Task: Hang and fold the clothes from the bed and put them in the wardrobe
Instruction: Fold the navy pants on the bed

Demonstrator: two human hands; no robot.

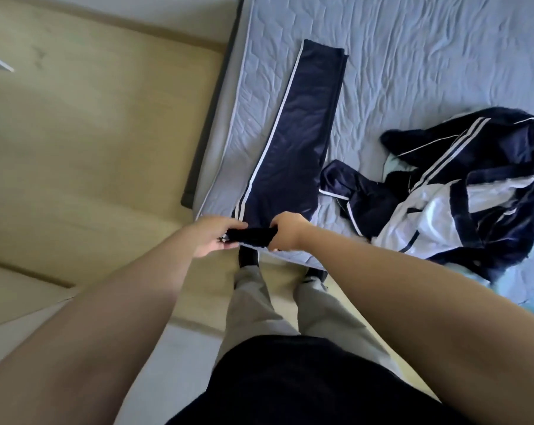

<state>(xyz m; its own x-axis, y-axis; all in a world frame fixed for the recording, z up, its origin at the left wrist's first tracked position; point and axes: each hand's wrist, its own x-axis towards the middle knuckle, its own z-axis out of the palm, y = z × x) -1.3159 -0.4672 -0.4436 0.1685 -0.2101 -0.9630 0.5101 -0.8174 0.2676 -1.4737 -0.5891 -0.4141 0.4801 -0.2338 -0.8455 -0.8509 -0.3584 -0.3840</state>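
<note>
Both hands are clenched on one garment. The left hand (212, 236) grasps the left end of a dark waistband (250, 236), with the thumb lying along the top and the fingers curled beneath it. The right hand (285, 233) grasps the right end. Its back faces the camera and its fingers are tucked under the fabric, so the fingertips are hidden. The hands are near each other, with the bunched waistband stretched between them just off the near corner of the bed (428, 50).

The waistband belongs to a pair of navy track trousers (296, 142) with white side stripes. They lie flat on the bed, with one leg folded over the other into a single long strip. The strip runs away from the person, close beside the bed's left edge, with the cuffs at the far end.

To the right of the trousers, just beside them, a navy and white track jacket (462, 191) lies crumpled on the wrinkled, light blue quilted cover. One sleeve is flung out toward the trousers. A bit of pale teal cloth (394, 165) shows from under the jacket, and what it is cannot be told.

The person stands on a pale wooden floor (91, 133) at the corner of the bed, in grey trousers and a black top, with both bare forearms reaching forward.
</note>
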